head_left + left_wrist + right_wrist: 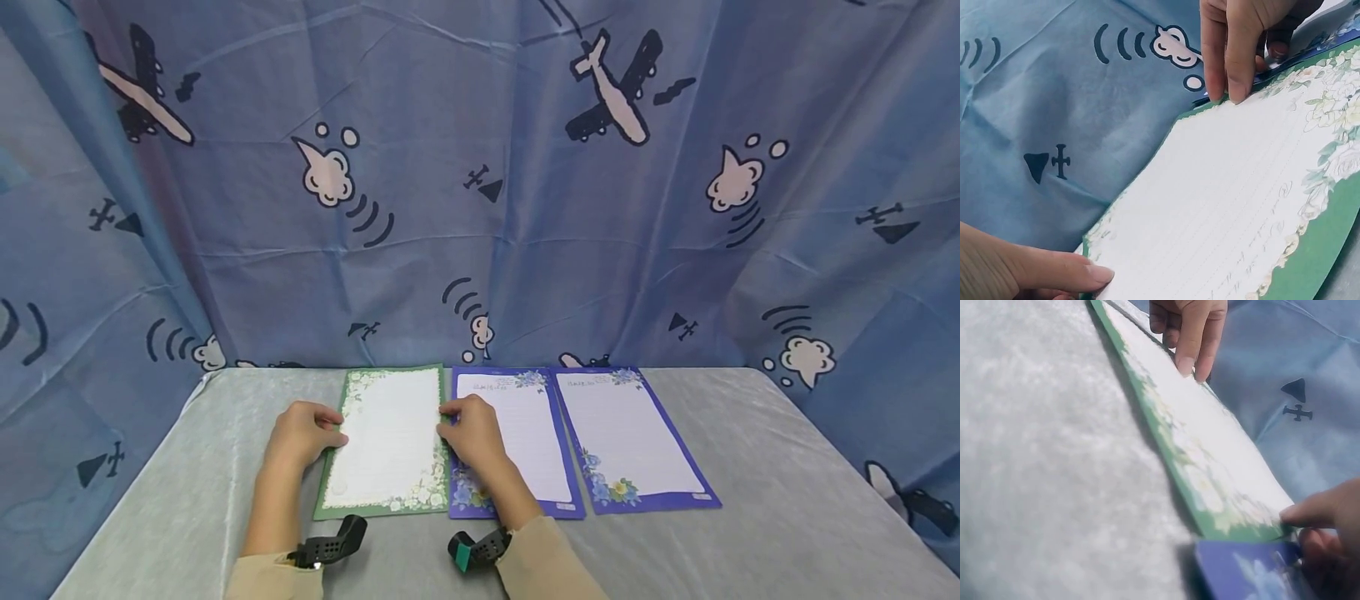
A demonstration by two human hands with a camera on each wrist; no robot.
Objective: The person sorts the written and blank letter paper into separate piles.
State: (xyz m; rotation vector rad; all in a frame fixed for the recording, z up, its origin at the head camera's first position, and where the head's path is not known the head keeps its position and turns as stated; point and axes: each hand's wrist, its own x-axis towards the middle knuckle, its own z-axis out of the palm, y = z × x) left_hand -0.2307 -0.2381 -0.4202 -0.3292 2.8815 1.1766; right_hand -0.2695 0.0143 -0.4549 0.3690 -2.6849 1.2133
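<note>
A sheet of green-bordered letter paper [390,433] with white flowers lies at the left of a row. My left hand [302,433] pinches its left edge, thumb on top, as the left wrist view shows with the thumb [1094,273]. On the opposite edge, my right hand [474,429] pinches the same paper between thumb and fingers. That hand is over a purple-bordered sheet [517,442] with blue flowers and partly hides it. In the right wrist view the green paper [1197,437] sits slightly above the grey cloth, its near edge casting a shadow.
Another purple-bordered sheet [637,442], tilted, lies at the right, its upper left corner meeting the middle sheet. A grey cloth [795,517] covers the table. Behind it hangs a blue curtain [525,208] printed with airplanes. Each wrist wears a black camera [330,546].
</note>
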